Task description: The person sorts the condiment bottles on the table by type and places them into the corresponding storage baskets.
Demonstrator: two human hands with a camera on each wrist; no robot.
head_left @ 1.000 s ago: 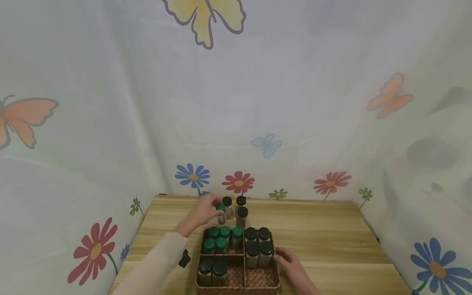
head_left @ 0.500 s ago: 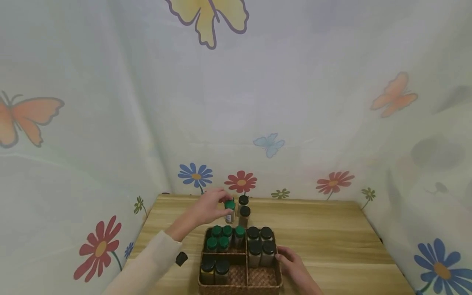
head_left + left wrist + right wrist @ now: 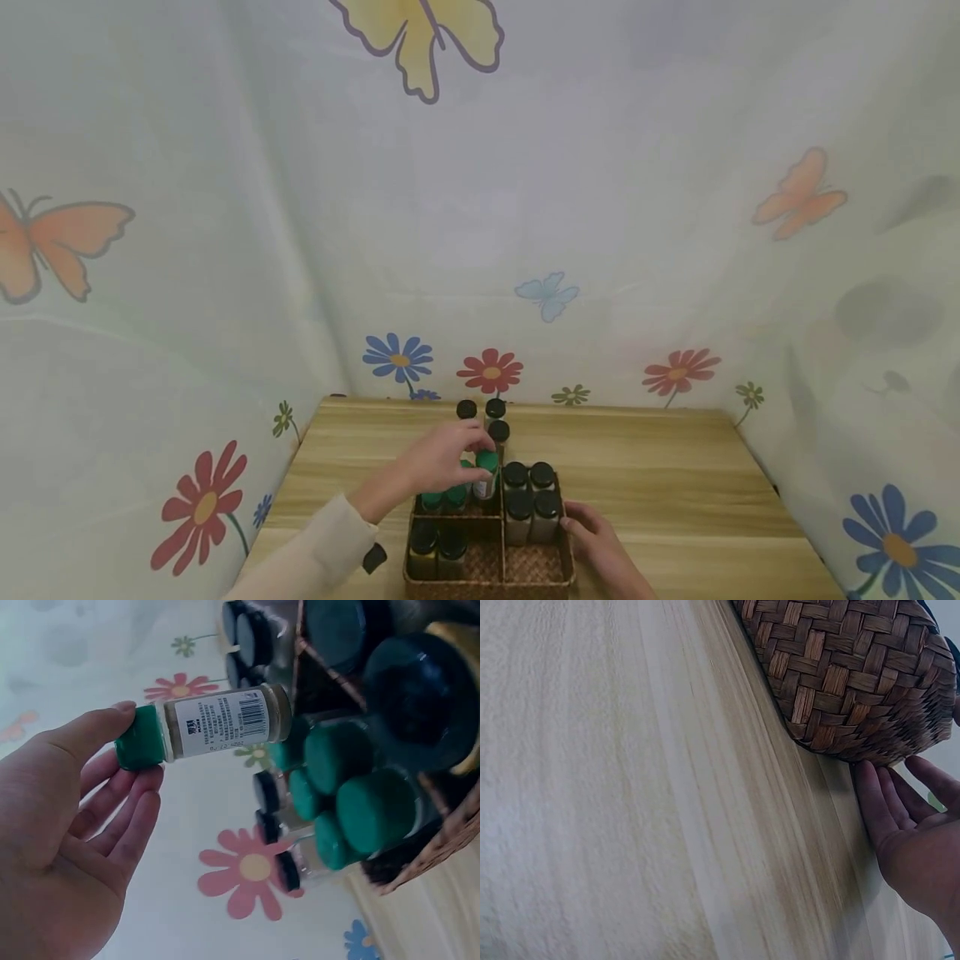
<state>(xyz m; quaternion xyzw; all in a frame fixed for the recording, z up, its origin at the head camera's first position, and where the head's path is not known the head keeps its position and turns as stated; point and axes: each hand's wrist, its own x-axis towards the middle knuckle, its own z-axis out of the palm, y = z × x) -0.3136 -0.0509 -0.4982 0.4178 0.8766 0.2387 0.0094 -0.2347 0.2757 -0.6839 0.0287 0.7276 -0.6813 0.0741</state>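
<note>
Left hand [image 3: 441,457]: green-capped spice jar [image 3: 221,722] pinched by cap [image 3: 141,740]; barcode [image 3: 253,718] legible only in left wrist view
Right hand [image 3: 597,543]: fingers [image 3: 874,799] extended; wicker basket [image 3: 847,682] touched near base, shown by right wrist view

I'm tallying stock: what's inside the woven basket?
Black-capped jars, four at right, two near left; green-capped jars far left. In the head view, the left hand and held jar partly cover the latter.

The light is dim and flat — fine detail looks soft
</note>
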